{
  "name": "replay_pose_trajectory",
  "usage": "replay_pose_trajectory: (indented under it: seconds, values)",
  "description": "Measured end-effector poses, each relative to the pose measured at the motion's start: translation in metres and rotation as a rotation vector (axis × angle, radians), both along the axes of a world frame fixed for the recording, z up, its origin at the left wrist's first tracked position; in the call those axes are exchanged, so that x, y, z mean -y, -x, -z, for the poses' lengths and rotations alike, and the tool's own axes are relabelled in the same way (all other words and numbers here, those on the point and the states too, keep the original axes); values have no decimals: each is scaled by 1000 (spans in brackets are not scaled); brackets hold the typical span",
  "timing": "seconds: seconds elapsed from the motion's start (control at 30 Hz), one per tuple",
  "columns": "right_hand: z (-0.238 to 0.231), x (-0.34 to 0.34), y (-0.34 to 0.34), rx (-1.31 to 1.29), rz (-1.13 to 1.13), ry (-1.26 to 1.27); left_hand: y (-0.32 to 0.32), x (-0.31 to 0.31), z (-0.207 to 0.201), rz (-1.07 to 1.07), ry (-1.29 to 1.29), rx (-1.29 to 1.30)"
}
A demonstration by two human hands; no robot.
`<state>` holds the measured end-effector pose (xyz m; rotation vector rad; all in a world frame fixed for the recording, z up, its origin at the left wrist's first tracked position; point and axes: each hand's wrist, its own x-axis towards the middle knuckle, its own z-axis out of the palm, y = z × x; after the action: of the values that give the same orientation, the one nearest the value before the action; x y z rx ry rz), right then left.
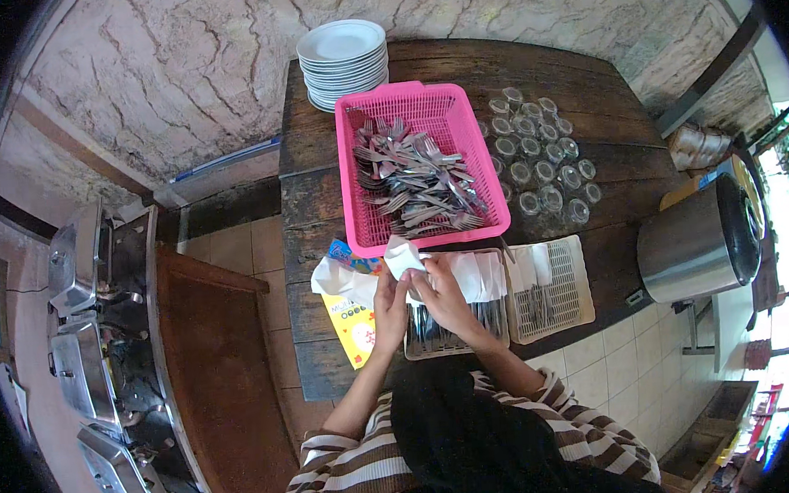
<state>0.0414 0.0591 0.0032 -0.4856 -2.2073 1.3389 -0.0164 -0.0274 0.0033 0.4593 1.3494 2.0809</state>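
Both hands meet above the near edge of the table. My left hand (389, 312) and my right hand (444, 301) are closed on a white paper napkin (402, 256), whose folded end sticks up past the fingers. Whether cutlery lies inside the napkin is hidden. Beneath my right hand is a beige plastic basket (505, 330) with metal cutlery and a row of white paper wraps (482, 276). Left of my hands, loose white napkins (343, 281) lie on a yellow and blue packet (357, 337). Beyond them stands a pink basket (353, 211) heaped with forks and spoons (422, 177).
Another beige basket (578, 276) holds a few wrapped pieces at right. White plates (342, 46) are stacked at the far left. Several glass jars (543, 170) cover the table's right half, near a steel container (688, 242). Chafing dishes (86, 369) stand on a left-hand counter.
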Motion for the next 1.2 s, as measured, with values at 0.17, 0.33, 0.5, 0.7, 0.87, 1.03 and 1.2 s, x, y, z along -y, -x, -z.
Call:
replay_pose_trajectory:
  seconds: [0.17,0.33,0.5,0.7,0.87,1.03,1.2]
  values:
    - [-11,5,0,88,0,86,-11,-6,13,-80,-146,411]
    - [-5,8,-1,119,-64,211,-13,-9,23,-161,-133,406]
    - [-5,6,-5,43,-128,234,-12,-12,5,-312,-130,464]
    - [-23,6,-11,298,-226,14,2,-7,12,-383,-78,383]
    - [-26,4,-12,376,-185,-275,8,-6,15,-444,-125,425]
    - [-20,-4,-13,359,-260,-210,7,-1,-5,-203,-268,652]
    - [6,-20,-10,-79,-426,42,10,7,-1,20,-481,573]
